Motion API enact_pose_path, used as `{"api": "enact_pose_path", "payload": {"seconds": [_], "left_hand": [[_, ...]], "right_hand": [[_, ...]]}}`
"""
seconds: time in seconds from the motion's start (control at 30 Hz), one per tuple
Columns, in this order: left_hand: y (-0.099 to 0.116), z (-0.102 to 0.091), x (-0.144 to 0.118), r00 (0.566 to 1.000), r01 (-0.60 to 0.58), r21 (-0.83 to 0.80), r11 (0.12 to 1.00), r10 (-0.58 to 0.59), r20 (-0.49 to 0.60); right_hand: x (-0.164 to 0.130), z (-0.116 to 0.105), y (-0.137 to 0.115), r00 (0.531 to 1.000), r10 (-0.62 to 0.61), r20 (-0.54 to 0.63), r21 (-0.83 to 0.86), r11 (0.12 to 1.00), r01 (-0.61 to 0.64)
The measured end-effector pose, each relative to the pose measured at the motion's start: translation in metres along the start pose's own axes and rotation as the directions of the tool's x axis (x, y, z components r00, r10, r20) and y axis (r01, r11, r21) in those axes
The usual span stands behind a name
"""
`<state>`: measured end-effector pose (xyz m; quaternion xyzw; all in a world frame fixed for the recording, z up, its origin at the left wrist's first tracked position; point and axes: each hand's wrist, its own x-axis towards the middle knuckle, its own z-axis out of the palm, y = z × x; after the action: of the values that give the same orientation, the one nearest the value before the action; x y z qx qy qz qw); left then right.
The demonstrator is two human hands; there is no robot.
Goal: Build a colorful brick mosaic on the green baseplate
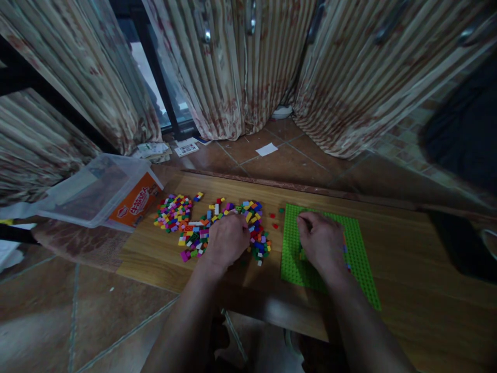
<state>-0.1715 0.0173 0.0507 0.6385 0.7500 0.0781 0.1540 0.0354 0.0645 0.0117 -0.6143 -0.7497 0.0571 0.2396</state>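
left hand (227,239): knuckles up, fingers curled down into the brick pile (217,225); can't tell if it pinches one (fingertips hidden)
right hand (321,242): palm down on green baseplate (357,248), fingers bent at its far-left part; grip unclear
baseplate: flat on wooden table (407,259), just right of pile
stray red bricks (275,220): between pile and baseplate
plastic bin (103,190): tilted at table's left end

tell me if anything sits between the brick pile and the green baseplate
Nothing large does. Only a few loose red and green bricks lie on the bare wood between the brick pile under the left hand and the green baseplate under the right hand.
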Motion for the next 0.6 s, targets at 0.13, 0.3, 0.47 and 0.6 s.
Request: {"api": "enact_pose_path", "payload": {"seconds": [0.13, 0.3, 0.47, 0.6], "left_hand": [[-0.005, -0.004, 0.004, 1.0, -0.016, -0.149, 0.989, 0.012, -0.025], [-0.018, -0.011, 0.012, 0.978, 0.013, -0.354, 0.935, -0.085, -0.189], [-0.029, -0.017, 0.015, 0.965, 0.003, -0.454, 0.891, -0.121, -0.232], [-0.039, -0.017, 0.016, 0.962, 0.013, -0.457, 0.889, -0.137, -0.238]], "right_hand": [[0.002, 0.002, -0.028, 0.994, -0.095, -0.062, 0.163, 0.981, 0.104], [0.014, 0.025, -0.06, 0.982, -0.189, -0.015, 0.376, 0.909, 0.181], [0.028, 0.049, -0.072, 0.972, -0.234, 0.034, 0.38, 0.902, 0.204], [0.028, 0.057, -0.076, 0.962, -0.244, 0.121, 0.38, 0.907, 0.182]]}}
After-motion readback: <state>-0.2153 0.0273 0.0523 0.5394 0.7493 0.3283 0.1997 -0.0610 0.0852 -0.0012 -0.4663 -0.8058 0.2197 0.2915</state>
